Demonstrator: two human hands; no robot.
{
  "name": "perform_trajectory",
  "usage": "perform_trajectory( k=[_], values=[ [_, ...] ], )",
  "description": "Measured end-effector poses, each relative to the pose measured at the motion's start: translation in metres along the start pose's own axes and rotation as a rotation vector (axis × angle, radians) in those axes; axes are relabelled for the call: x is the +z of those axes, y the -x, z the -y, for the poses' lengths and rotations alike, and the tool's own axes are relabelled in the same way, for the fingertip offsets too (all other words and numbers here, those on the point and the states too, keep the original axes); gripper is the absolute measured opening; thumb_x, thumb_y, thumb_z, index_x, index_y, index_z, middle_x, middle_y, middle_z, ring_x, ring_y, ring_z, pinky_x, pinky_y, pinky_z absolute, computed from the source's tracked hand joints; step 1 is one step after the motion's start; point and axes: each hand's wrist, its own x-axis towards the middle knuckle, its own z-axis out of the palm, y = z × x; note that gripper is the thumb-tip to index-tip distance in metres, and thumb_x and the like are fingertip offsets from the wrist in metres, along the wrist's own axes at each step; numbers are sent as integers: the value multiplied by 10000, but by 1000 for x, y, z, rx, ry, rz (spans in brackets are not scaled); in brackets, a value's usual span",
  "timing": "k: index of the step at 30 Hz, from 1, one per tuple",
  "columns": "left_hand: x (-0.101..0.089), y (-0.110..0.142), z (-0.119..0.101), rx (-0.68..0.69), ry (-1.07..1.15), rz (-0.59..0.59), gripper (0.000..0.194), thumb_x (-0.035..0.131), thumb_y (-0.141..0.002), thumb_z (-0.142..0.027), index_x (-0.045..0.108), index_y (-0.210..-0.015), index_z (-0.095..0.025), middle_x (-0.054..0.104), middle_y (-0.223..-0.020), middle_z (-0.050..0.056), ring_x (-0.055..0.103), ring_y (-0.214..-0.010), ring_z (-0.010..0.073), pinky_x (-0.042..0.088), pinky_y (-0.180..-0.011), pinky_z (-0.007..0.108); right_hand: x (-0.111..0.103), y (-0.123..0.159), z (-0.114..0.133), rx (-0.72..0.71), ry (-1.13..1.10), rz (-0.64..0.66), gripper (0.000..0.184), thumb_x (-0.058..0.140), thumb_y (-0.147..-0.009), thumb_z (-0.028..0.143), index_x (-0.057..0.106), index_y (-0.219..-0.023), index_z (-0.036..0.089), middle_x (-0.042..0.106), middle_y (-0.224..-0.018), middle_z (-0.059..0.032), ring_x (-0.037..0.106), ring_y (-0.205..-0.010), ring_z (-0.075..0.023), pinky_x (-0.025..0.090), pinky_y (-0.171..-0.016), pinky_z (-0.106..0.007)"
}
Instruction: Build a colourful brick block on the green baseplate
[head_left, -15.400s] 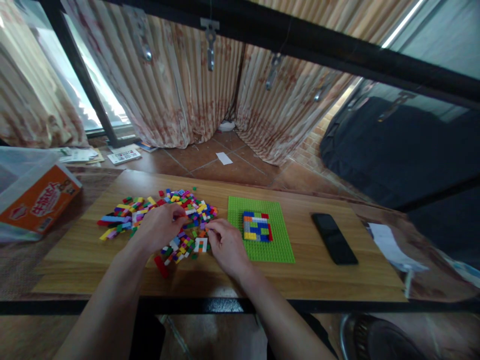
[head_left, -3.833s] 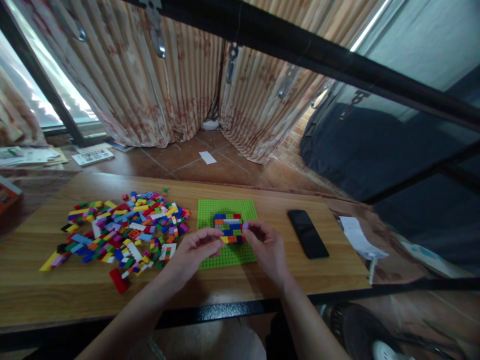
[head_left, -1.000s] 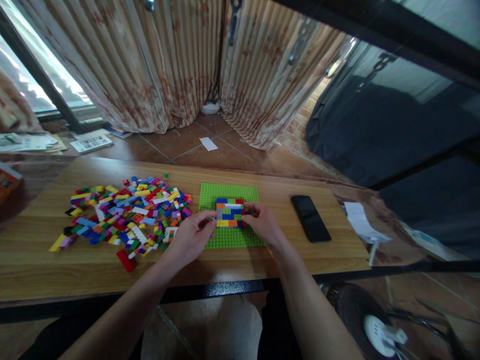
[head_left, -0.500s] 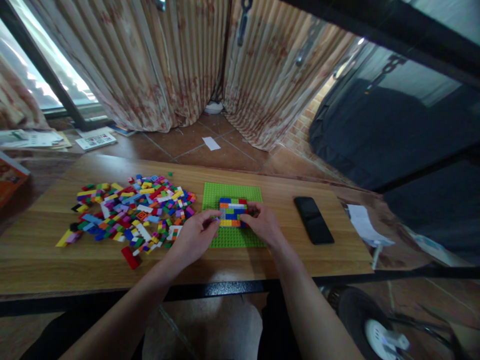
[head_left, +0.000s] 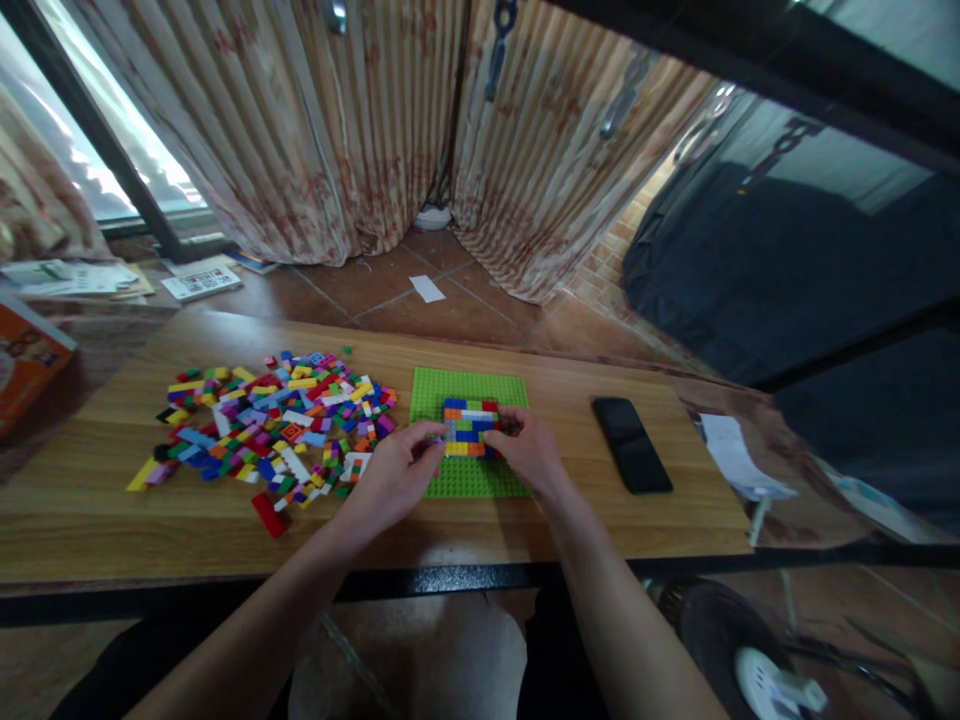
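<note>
A block of multicoloured toy bricks (head_left: pixel 470 428), in blue, white, red, yellow and orange, sits on the green studded baseplate (head_left: pixel 469 483). My right hand (head_left: pixel 529 450) holds the block's right side, its thumb and fingers curled at the edge. At the left side is my left hand (head_left: pixel 401 468), thumb and forefinger nearly together around a small purple brick (head_left: pixel 439 439), which is mostly hidden by the fingertips. Whether that brick touches the block I cannot tell. Left of the baseplate lies a wide heap of loose bricks (head_left: pixel 289 425) in many colours.
A black phone (head_left: pixel 631 446) lies on the wooden table (head_left: pixel 570 520) to the right. A red brick (head_left: pixel 268 514) is at the heap's near edge. Books (head_left: pixel 201 283) and an orange box (head_left: pixel 30 355) stand beyond the table's left end; curtains hang behind.
The whole view has shifted slightly, so everything appears a little further right. Both hands keep nearly the same places at the brick block.
</note>
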Motion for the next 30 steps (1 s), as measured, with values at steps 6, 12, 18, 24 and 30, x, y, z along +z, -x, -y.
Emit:
perform_trajectory(
  k=[6, 12, 18, 24, 30],
  values=[
    [-1, 1, -2, -1, -3, 0, 346, 563, -822, -371, 662, -1097, -186, 651, -723, 16, 639, -614, 167, 490, -555, 256, 0, 3, 3, -14, -7, -2, 412, 701, -670, 242, 677, -1068, 140, 701, -885, -53, 616, -758, -166, 489, -743, -321],
    [-1, 1, -4, -5, 22, -7, 323, 561, -819, -367, 664, -1056, -172, 645, -721, 17, 624, -600, 157, 488, -552, 249, -2, 2, -7, -58, -14, 11, 434, 706, -705, 327, 674, -1101, 152, 720, -929, -64, 625, -743, -171, 499, -727, -324],
    [0, -1, 3, 52, -48, 15, 337, 521, -862, -351, 637, -1117, -164, 636, -693, 9, 612, -592, 150, 468, -541, 241, 1, -3, -14, -16, -125, -32, 297, 599, -803, 360, 711, -1007, 175, 747, -929, -55, 678, -810, -190, 528, -772, -318],
    [0, -2, 4, 94, -86, 7, 335, 503, -873, -322, 636, -1136, -162, 613, -656, -1, 575, -561, 137, 425, -510, 226, 1, -4, -13, -14, -80, -79, 239, 572, -800, 307, 726, -946, 198, 756, -910, -43, 692, -819, -193, 538, -785, -317],
    [1, -1, 3, 122, -102, -4, 325, 505, -867, -296, 639, -1125, -152, 593, -637, -9, 543, -539, 126, 398, -499, 220, -1, -6, -13, -6, -76, -70, 263, 585, -779, 330, 733, -947, 192, 758, -895, -44, 691, -797, -192, 533, -760, -311]
  ],
)
